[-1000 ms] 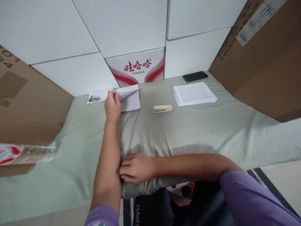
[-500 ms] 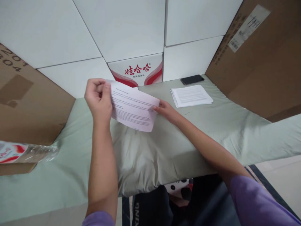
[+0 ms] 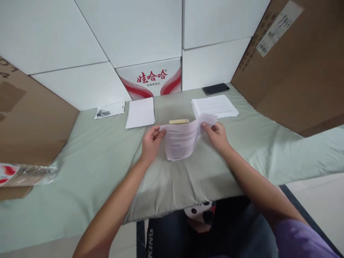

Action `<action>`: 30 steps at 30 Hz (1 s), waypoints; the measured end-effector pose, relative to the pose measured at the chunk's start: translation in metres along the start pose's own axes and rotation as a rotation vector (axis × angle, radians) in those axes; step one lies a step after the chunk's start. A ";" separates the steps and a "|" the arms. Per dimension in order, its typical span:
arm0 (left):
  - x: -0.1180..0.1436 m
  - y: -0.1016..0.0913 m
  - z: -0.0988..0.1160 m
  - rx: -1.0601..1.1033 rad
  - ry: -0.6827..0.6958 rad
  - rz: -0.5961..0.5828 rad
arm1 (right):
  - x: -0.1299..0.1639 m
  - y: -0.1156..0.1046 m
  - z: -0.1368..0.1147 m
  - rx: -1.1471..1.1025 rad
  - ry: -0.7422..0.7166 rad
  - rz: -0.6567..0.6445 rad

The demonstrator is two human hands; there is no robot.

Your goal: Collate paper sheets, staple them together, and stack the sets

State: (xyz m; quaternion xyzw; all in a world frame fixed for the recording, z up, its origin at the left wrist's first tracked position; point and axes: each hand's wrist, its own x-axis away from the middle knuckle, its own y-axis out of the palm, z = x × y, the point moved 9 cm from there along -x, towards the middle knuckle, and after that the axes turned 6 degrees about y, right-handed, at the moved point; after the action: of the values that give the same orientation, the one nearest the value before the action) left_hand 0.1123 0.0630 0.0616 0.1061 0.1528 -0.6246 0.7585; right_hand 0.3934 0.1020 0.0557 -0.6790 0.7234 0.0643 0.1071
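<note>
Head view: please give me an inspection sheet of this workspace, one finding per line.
Surface: green cloth, wrinkled, covering a soft pad.
Job's things: printed sheet held up by both top corners; stapler behind it.
Clutter: paper stack, blank sheet, small photo slip, phone, plastic bottle.
Grippers: left hand and right hand each pinch the sheet with the fingers.
Cables: nothing seen.
Surroundings: white boxes, one red-printed; brown cartons at both sides.
</note>
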 end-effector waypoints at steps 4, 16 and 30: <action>0.023 -0.025 -0.021 0.117 -0.067 0.173 | 0.012 0.005 -0.007 0.035 -0.050 0.013; 0.015 -0.032 -0.031 0.059 -0.043 0.042 | 0.017 0.025 -0.002 -0.026 0.064 -0.164; 0.023 -0.018 -0.052 0.133 -0.108 -0.023 | 0.014 0.022 0.005 -0.072 0.148 -0.190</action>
State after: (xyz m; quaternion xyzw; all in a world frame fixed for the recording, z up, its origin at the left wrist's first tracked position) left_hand 0.0937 0.0570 0.0060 0.1206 0.0713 -0.6467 0.7498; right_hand 0.3713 0.0910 0.0465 -0.7507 0.6591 0.0295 0.0344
